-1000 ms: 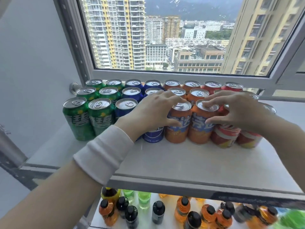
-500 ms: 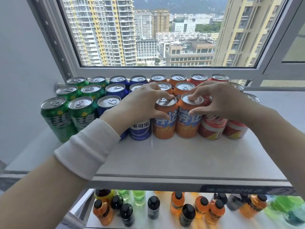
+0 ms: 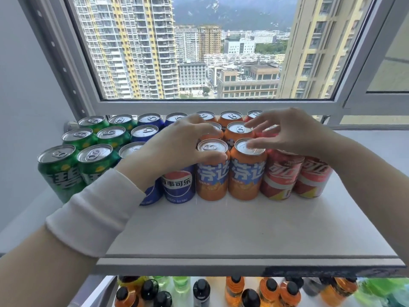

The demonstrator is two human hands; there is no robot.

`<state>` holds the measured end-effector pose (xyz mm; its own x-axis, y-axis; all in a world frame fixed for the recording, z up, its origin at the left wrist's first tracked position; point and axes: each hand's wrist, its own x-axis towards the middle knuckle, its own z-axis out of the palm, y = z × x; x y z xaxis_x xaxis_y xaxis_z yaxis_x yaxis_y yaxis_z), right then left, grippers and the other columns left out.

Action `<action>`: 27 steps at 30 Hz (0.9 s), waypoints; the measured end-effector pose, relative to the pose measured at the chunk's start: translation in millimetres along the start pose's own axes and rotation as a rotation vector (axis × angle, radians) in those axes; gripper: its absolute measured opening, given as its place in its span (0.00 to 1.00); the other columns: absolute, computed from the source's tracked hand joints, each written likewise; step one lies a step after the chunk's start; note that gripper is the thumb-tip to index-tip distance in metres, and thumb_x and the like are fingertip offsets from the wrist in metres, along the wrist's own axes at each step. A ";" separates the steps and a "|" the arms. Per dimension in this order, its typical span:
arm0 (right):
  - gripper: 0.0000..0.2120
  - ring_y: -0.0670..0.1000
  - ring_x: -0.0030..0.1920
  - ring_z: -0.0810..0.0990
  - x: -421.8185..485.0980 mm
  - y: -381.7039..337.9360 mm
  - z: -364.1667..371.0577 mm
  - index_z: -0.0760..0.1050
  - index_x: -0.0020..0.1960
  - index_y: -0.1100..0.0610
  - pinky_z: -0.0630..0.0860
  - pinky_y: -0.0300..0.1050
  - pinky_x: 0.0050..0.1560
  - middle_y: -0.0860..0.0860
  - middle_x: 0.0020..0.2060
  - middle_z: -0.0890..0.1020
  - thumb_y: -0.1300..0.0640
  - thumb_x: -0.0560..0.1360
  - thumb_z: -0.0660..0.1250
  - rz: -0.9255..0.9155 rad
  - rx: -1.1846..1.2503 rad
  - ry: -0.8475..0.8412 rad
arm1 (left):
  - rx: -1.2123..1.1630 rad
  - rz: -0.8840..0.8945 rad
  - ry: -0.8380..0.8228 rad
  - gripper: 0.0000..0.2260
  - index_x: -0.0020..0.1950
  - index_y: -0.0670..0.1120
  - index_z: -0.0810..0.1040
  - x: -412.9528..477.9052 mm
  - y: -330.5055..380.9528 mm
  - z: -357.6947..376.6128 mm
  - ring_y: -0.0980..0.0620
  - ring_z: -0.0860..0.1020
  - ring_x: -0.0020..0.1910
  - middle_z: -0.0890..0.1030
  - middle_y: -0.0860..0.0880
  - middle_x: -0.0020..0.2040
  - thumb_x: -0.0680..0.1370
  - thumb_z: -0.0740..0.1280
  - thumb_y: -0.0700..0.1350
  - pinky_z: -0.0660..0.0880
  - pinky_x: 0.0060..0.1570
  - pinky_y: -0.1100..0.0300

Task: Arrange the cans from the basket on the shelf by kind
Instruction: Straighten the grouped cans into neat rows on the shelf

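Observation:
Cans stand in columns by colour on the white shelf (image 3: 243,229): green cans (image 3: 59,171) at the left, then blue cans (image 3: 178,187), orange cans (image 3: 245,180) and red cans (image 3: 281,176) at the right. My left hand (image 3: 174,147) lies over the blue cans. Its thumb and fingers clasp the top of the front left orange can (image 3: 211,180). My right hand (image 3: 287,134) hovers over the red cans with fingers spread; its index fingertip touches the lid of the front right orange can. The basket is out of view.
A window frame (image 3: 210,106) runs right behind the back row of cans. A lower shelf holds several orange, dark and green bottles (image 3: 234,289). A grey wall (image 3: 26,96) closes the left side. Bare shelf surface lies in front of the cans.
My right hand has let go of the front orange and red cans and lifted, fingers now spread. My left hand stays on the left orange can. The view has tilted up slightly.

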<state>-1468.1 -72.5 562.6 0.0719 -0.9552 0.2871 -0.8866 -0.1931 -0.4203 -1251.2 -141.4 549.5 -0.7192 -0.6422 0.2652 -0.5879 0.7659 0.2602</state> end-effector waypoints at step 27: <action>0.30 0.43 0.50 0.76 12.2 -5.0 -3.4 0.74 0.62 0.49 0.70 0.32 0.50 0.43 0.54 0.78 0.39 0.63 0.69 -0.035 -0.173 0.002 | 0.077 0.056 -0.035 0.25 0.67 0.52 0.72 36.4 10.0 -5.8 0.54 0.70 0.63 0.71 0.54 0.65 0.72 0.63 0.61 0.64 0.59 0.62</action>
<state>-1464.3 -82.4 571.1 0.1030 -0.9482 0.3005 -0.9491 -0.1841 -0.2555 -1281.1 -157.4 567.2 -0.7636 -0.5978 0.2440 -0.5723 0.8016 0.1729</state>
